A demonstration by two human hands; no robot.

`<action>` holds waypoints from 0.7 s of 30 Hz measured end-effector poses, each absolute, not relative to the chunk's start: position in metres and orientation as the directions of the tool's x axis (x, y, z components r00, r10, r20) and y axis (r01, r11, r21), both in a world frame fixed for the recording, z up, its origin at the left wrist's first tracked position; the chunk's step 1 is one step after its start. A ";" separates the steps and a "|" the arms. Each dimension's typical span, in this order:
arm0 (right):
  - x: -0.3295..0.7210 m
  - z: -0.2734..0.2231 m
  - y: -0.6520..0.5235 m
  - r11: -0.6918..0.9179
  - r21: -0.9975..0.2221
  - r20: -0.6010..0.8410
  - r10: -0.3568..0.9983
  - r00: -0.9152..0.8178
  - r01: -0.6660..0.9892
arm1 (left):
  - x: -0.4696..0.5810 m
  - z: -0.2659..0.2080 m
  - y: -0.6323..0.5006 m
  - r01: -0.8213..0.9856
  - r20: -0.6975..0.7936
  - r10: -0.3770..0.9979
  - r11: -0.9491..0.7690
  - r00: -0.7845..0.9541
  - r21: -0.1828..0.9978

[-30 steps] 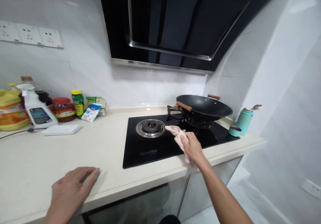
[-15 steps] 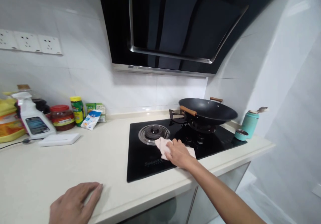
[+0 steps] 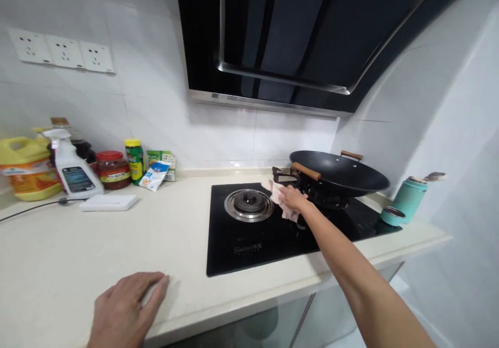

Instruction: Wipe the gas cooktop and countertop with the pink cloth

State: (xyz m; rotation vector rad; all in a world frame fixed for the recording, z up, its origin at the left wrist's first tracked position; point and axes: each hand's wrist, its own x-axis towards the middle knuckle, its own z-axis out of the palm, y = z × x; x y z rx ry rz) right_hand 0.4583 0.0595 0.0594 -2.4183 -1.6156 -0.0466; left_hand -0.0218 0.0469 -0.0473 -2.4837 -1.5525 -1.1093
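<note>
The right hand's (image 3: 293, 199) fingers are bent and closed on a pale pink cloth (image 3: 276, 193), part of which sticks out past the fingertips and part of which hangs below the palm. The cloth is over the middle of the stove (image 3: 224, 252), between the left burner (image 3: 249, 205) and the wok (image 3: 339, 174), just in front of a dark pan support (image 3: 286, 178). How firmly it presses on the glass cannot be told.

The left hand (image 3: 127, 306) rests palm down on the desk (image 3: 175, 233), near its front edge and left of the stove's front left corner. Its fingers are loosely curled, thumb a little apart, and grip nothing that shows.

The wok sits over the right side of the stove, one wooden handle (image 3: 306, 171) toward the cloth, the other toward the back wall. At the stove's front right corner stands a teal cup (image 3: 391, 217); just beside it, toward the desk's right end, is a teal flask (image 3: 410, 200).

Along the desk's back edge, from the left, stand a yellow jug (image 3: 27, 166), a spray bottle (image 3: 74, 168), a red-lidded jar (image 3: 113, 171) and a green canister (image 3: 134, 162), with a blue and white packet (image 3: 155, 175) leaning beside it. A white box (image 3: 109, 202) lies before the jar. Above the stove hangs the hood (image 3: 296, 30).
</note>
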 end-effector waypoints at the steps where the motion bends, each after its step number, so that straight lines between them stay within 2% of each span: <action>1: 0.466 0.055 0.059 -0.414 -0.148 0.100 0.897 0.430 0.898 | -0.022 -0.048 0.047 0.792 0.565 0.785 -0.504 0.253 0.346; 5: 0.473 0.036 0.054 -0.497 -0.053 0.007 0.867 0.498 0.866 | -0.020 -0.047 0.045 0.787 0.572 0.779 -0.511 0.256 0.344; 9: 0.446 0.028 0.050 -0.421 -0.001 0.024 0.907 0.421 0.907 | -0.018 -0.044 0.042 0.795 0.571 0.780 -0.506 0.255 0.336; 14: 0.394 0.020 0.033 -0.271 0.016 0.118 0.956 0.268 0.962 | -0.017 -0.042 0.040 0.807 0.555 0.789 -0.496 0.265 0.320; 21: 0.314 0.004 -0.011 0.005 -0.045 0.327 0.945 0.010 0.999 | -0.017 -0.039 0.040 0.828 0.527 0.797 -0.489 0.296 0.273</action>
